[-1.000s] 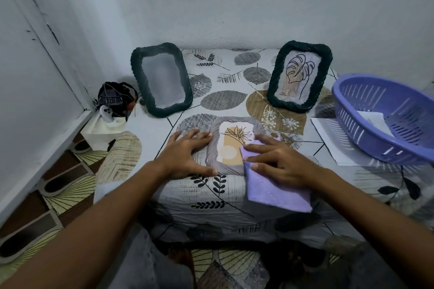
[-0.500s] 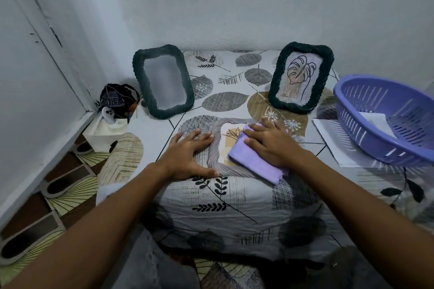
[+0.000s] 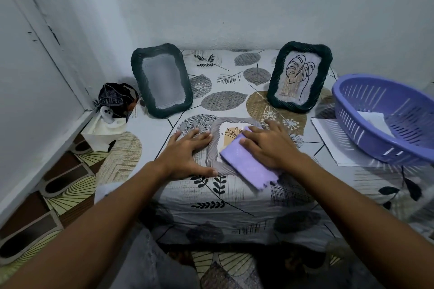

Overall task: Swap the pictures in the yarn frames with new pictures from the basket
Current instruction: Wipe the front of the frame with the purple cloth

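Observation:
A grey yarn frame (image 3: 212,148) lies flat near the front edge of the bed, with a beige plant picture (image 3: 231,132) inside it. My left hand (image 3: 187,155) rests flat beside the frame's left edge, fingers spread. My right hand (image 3: 267,143) presses a folded purple cloth (image 3: 249,166) onto the frame's glass with straight fingers. Two dark green yarn frames stand against the wall: the left one (image 3: 162,80) shows a blank grey pane, the right one (image 3: 299,75) holds a leaf line drawing. A purple basket (image 3: 385,119) on the right holds white paper (image 3: 373,119).
A white sheet (image 3: 328,141) lies under the basket's near side. The bed has a leaf-patterned cover (image 3: 225,101). A dark cap and a small white object (image 3: 112,103) sit on a box at the left, against the wall. Patterned floor shows lower left.
My right hand slid the purple cloth from the frame's lower right corner up over the glass, covering most of the picture. The left hand stayed put.

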